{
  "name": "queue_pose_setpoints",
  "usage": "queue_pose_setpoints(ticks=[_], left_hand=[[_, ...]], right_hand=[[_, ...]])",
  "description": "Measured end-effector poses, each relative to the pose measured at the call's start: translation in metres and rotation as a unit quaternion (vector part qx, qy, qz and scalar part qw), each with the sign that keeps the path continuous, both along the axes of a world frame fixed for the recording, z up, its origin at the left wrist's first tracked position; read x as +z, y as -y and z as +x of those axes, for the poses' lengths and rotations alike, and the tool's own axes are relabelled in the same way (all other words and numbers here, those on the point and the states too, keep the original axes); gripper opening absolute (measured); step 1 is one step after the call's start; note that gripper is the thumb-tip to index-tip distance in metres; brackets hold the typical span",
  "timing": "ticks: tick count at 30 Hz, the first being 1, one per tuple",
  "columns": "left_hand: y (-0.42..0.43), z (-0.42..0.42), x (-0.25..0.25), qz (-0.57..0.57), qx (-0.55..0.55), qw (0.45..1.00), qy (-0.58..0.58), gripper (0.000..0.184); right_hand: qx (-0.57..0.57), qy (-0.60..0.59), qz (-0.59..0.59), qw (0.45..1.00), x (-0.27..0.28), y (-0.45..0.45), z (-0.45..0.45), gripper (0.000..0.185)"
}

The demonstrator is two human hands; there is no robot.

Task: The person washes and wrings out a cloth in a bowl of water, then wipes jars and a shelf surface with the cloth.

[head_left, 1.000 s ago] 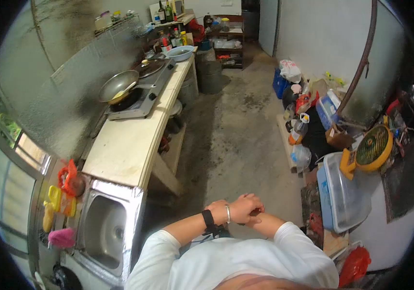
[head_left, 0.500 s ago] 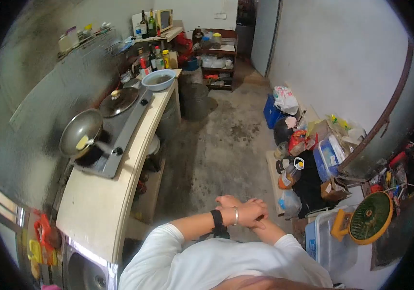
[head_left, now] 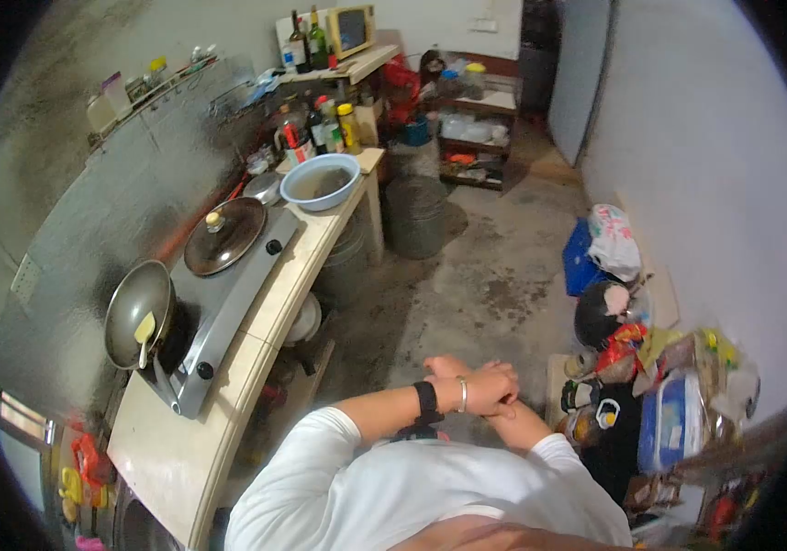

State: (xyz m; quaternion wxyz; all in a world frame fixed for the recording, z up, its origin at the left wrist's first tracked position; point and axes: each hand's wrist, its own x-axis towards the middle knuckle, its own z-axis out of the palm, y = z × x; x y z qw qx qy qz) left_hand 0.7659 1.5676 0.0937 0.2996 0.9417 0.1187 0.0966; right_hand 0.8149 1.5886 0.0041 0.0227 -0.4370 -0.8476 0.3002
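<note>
– Fixtures, large to small?
– Long cream tiled counter [head_left: 237, 354], L side; on it, flat grey metal gas stove [head_left: 237, 298] w/ round dark metal wok [head_left: 132, 298].
– Hands?
– L hand [head_left: 492, 389] half-curled over R wrist [head_left: 516, 422]; firm grip or not, can't tell. R hand [head_left: 445, 365] partly hidden past L wrist [head_left: 446, 397]; opening, contents can't tell.
– Smallest?
– Broad black wristband [head_left: 425, 401], L wrist; thin silver-coloured bangle [head_left: 463, 394] beside it, nearer L hand.
</note>
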Motion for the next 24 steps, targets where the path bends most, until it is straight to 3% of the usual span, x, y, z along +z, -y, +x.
queue_pose_setpoints(ticks=[3, 5, 6, 7, 8, 9, 12, 15, 17, 19, 24], left_hand=[[-0.055, -0.028, 0.013, 0.015, 0.07, 0.997, 0.016, 0.032], [-0.1, -0.059, 0.002, -0.057, 0.176, 0.98, 0.07, 0.033], [-0.13, -0.08, -0.002, -0.004, 0.226, 0.97, 0.088, 0.035], [-0.159, -0.104, -0.005, 0.05, 0.273, 0.955, 0.104, 0.037], [-0.185, -0.13, -0.009, 0.077, 0.344, 0.931, 0.09, 0.041], [-0.209, -0.157, -0.012, 0.103, 0.41, 0.903, 0.077, 0.044], [-0.277, -0.229, -0.016, 0.095, 0.57, 0.815, 0.051, 0.053], [-0.348, -0.282, -0.009, 0.098, 0.668, 0.738, 0.021, 0.055], [-0.393, -0.316, -0.013, 0.086, 0.66, 0.746, -0.02, 0.053], [-0.428, -0.338, -0.03, 0.12, 0.651, 0.748, -0.05, 0.051], [-0.475, -0.366, -0.056, -0.065, 0.649, 0.751, -0.104, 0.055]], right_hand=[[0.002, -0.034, -0.064, 0.997, -0.016, -0.074, -0.006, 0.029], [-0.038, -0.26, -0.181, 0.948, -0.048, -0.121, -0.002, 0.029], [-0.062, -0.367, -0.235, 0.898, -0.063, -0.146, -0.002, 0.029], [0.03, -0.254, -0.133, 0.957, -0.059, -0.174, -0.008, 0.031], [0.119, -0.152, -0.012, 0.981, -0.052, -0.203, -0.014, 0.033], [0.044, -0.006, 0.003, 0.999, 0.015, -0.207, -0.031, 0.035], [0.034, -0.062, -0.032, 0.997, 0.009, -0.277, -0.043, 0.036], [0.017, -0.079, 0.018, 0.997, 0.044, -0.348, -0.069, 0.037], [0.098, -0.04, 0.019, 0.994, 0.057, -0.39, -0.095, 0.036], [0.097, -0.053, 0.058, 0.992, 0.078, -0.429, -0.121, 0.034], [0.131, -0.135, 0.124, 0.974, 0.089, -0.512, -0.191, 0.029]])
